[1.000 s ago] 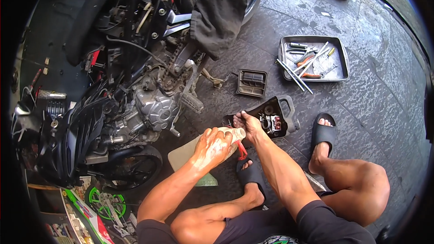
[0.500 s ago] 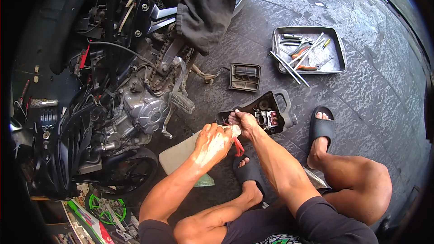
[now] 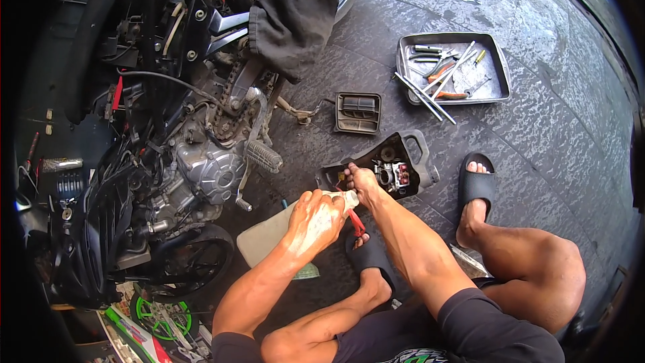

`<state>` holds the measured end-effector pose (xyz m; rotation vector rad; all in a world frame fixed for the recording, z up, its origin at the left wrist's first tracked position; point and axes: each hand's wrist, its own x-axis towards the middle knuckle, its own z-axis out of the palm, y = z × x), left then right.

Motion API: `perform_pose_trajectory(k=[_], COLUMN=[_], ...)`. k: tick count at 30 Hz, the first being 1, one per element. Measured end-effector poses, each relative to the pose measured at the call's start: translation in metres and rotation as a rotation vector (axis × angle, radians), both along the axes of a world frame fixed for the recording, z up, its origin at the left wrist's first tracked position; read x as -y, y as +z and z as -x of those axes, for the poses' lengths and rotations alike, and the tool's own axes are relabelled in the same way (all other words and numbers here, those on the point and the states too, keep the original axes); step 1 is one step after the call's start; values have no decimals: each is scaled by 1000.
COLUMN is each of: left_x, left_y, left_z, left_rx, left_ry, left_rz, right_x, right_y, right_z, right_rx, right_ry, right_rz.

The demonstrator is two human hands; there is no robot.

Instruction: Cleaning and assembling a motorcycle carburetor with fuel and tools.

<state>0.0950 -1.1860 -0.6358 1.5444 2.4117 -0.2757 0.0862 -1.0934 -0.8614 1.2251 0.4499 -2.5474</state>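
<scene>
My left hand (image 3: 317, 220) grips a whitish plastic jug (image 3: 261, 236) from above, near its neck. The jug lies tilted, its mouth (image 3: 351, 199) toward my right hand. A red strip (image 3: 356, 218) hangs by the neck. My right hand (image 3: 363, 181) is closed, fingers curled over the left part of a cut-open black plastic container (image 3: 422, 176); what they pinch is hidden. Something small and yellowish (image 3: 341, 177) shows beside those fingertips. Inside the container, right of my hand, sits a metal carburetor-like part (image 3: 396, 175) with red pieces.
A partly stripped motorcycle (image 3: 208, 161) fills the left side, with a dark cloth (image 3: 295, 20) draped near its wheel. Beyond the container lie a black box-like part (image 3: 357, 113) and a metal tray (image 3: 504, 84) of pliers and rods. My sandalled feet rest on dark tiles.
The whole view has shifted slightly. My right fingers have moved a little over the container, and the yellowish thing now shows beside them. My left hand still grips the jug.
</scene>
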Motion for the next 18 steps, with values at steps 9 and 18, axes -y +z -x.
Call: perform_pose_trajectory(k=[9, 18], left_x=[-5, -4], left_y=[3, 17], left_z=[3, 5], left_rx=[-37, -66], left_ry=[19, 0], left_rz=[3, -69], right_x=[9, 13], right_y=[-6, -17], right_z=[3, 3], right_rx=[-22, -23], right_ry=[161, 457], right_rz=[132, -267])
